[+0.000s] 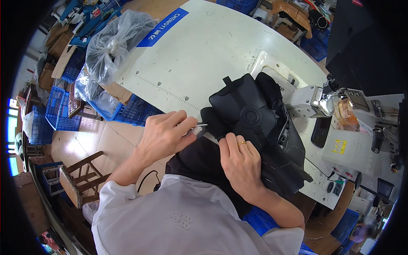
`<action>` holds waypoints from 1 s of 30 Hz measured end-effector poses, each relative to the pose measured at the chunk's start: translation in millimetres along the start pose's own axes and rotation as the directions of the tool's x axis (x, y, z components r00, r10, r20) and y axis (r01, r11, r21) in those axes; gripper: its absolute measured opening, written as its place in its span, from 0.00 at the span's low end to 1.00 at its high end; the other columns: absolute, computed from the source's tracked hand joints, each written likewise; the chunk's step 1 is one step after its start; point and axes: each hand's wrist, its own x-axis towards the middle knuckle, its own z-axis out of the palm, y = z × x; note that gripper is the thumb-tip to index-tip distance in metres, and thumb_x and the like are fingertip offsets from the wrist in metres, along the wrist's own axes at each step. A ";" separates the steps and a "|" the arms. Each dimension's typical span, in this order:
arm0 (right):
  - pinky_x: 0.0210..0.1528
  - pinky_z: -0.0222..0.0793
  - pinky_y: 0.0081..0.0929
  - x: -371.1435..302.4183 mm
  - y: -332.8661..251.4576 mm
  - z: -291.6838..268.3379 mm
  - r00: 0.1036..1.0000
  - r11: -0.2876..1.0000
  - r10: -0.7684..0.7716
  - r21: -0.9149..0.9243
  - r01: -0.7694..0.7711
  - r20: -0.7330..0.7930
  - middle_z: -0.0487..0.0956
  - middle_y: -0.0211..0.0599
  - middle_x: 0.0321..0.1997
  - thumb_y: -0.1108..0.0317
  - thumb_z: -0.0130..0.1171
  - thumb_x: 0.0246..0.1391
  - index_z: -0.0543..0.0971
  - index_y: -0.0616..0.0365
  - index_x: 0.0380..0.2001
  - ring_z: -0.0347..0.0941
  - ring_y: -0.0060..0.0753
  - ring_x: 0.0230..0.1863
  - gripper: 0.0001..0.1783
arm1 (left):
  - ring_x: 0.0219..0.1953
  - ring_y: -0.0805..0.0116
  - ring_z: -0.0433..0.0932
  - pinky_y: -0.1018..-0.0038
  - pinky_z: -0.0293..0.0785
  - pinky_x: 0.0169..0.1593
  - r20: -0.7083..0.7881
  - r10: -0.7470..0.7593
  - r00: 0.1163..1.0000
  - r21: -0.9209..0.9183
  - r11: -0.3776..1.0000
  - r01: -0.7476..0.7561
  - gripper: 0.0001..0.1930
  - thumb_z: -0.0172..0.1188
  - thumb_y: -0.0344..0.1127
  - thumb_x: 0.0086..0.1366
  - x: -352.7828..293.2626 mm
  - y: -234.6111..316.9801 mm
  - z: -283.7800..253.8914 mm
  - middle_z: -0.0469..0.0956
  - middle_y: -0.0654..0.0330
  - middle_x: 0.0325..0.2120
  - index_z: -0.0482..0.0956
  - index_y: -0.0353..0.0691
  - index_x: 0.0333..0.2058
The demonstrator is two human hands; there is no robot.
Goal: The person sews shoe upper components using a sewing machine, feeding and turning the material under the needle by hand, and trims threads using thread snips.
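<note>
A black bag [240,100] with a round raised patch, straps and folded panels lies at the near edge of the white table [204,51]. My right hand [241,163], with a ring on one finger, is closed on the bag's near edge, the fingertips curled into the black material. In my closed left hand [166,132] is a pair of small thread snips [199,127], mostly covered by the fingers. Their metal tips point at the bag's left corner, close to it; whether they touch it I cannot tell.
Right of the bag stands a sewing machine [312,101], with a dark phone [321,131] beside it. Thread scraps dot the table. Off its left edge are a clear plastic sack [112,46], blue crates [63,108] and a wooden stool [83,178].
</note>
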 end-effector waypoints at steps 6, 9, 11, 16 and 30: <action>0.28 0.59 0.18 0.5 0.6 0.2 1.000 1.000 -0.005 0.009 0.005 0.001 0.63 0.28 0.26 0.73 0.57 0.42 0.70 0.54 0.23 0.63 0.22 0.29 0.05 | 0.21 0.69 0.72 0.73 0.68 0.22 0.027 0.094 0.995 0.076 0.993 -0.095 0.13 0.67 0.34 0.44 5.0 1.3 6.9 0.67 0.65 0.20 0.74 0.43 0.29; 0.28 0.59 0.19 0.1 3.9 -6.0 1.000 1.000 -0.016 0.000 0.016 -0.003 0.62 0.29 0.26 0.73 0.57 0.42 0.70 0.54 0.22 0.62 0.22 0.29 0.05 | 0.21 0.68 0.72 0.72 0.68 0.23 -0.044 0.043 0.998 0.034 0.999 -0.042 0.13 0.68 0.34 0.45 12.1 -9.0 -6.0 0.69 0.64 0.21 0.75 0.43 0.30; 0.30 0.59 0.21 -2.8 14.2 -21.3 0.992 0.988 -0.106 0.117 0.098 0.062 0.62 0.29 0.26 0.72 0.57 0.43 0.70 0.54 0.21 0.62 0.23 0.29 0.05 | 0.22 0.67 0.73 0.72 0.68 0.23 -0.100 -0.020 0.995 0.051 0.998 0.025 0.14 0.69 0.34 0.46 24.2 -15.2 -9.8 0.70 0.64 0.22 0.75 0.42 0.31; 0.34 0.59 0.23 -16.4 30.9 -36.1 0.969 0.935 -0.221 0.307 0.178 0.110 0.63 0.30 0.26 0.72 0.57 0.44 0.71 0.55 0.21 0.62 0.25 0.30 0.05 | 0.26 0.67 0.74 0.72 0.70 0.28 -0.234 0.202 0.951 0.001 0.978 -0.208 0.13 0.67 0.34 0.49 85.8 -39.4 3.3 0.71 0.65 0.25 0.77 0.45 0.35; 0.34 0.59 0.24 -16.7 41.5 -34.7 0.971 0.897 -0.217 0.414 0.156 0.103 0.66 0.29 0.28 0.73 0.56 0.42 0.75 0.56 0.25 0.65 0.27 0.31 0.03 | 0.24 0.69 0.73 0.75 0.68 0.26 -0.246 0.386 0.889 -0.061 0.909 -0.412 0.09 0.64 0.29 0.53 113.1 -61.9 68.2 0.74 0.63 0.25 0.79 0.42 0.35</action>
